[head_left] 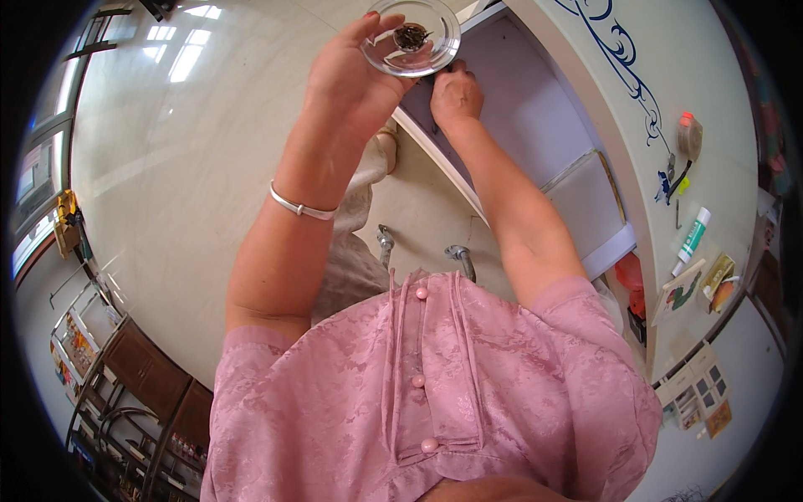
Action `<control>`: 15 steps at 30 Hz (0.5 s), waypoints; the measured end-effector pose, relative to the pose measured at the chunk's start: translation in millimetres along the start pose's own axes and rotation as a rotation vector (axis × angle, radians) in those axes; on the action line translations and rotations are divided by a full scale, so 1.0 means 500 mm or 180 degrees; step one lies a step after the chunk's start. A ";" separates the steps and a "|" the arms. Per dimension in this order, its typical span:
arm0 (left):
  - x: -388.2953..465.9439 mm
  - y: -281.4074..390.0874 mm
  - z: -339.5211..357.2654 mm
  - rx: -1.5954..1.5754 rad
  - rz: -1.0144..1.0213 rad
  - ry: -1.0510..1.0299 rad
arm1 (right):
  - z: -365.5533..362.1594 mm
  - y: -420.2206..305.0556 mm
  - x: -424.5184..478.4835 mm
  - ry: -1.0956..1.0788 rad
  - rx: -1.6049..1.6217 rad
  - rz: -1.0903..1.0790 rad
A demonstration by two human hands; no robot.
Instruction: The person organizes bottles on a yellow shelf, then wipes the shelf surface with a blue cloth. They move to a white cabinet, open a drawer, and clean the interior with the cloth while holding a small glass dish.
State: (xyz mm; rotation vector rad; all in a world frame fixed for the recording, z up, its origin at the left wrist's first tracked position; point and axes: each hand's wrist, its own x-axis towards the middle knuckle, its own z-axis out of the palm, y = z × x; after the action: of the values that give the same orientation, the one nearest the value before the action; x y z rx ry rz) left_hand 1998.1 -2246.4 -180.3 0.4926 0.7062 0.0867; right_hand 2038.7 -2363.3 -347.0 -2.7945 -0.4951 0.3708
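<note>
My left hand holds up a round clear glass dish, fingers around its rim and underside. In the dish lies a small heap of thin dark pieces, too small to name. My right hand reaches into an open drawer, close to the dish and partly behind it. Its fingers are curled near something dark at the drawer's front side, and whether they grip it is hidden. A silver bangle circles my left forearm.
The white tabletop with blue scrollwork carries a tape measure, a hex key, a glue stick and small pictures. A divider crosses the drawer. Below are metal legs and a shod foot.
</note>
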 end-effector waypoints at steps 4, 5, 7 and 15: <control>0.000 -0.005 0.004 0.0020 -0.0007 -0.0014 | 0.006 0.001 -0.031 -0.0097 0.0149 -0.0509; -0.001 -0.007 0.006 0.0043 -0.0006 -0.0029 | 0.018 0.009 -0.036 -0.0122 0.0032 -0.0779; 0.000 -0.009 0.003 0.0084 -0.0050 -0.0037 | 0.028 0.019 -0.039 -0.0047 0.0312 -0.0880; -0.007 -0.001 0.001 -0.0012 -0.0035 0.0051 | -0.051 0.160 0.036 0.1255 0.0701 0.0301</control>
State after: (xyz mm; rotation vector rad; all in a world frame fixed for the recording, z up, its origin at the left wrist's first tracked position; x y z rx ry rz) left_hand 1995.8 -2247.8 -178.2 0.4849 0.7242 0.0816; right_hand 2086.1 -2434.5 -352.1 -2.5867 -0.2163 -0.1045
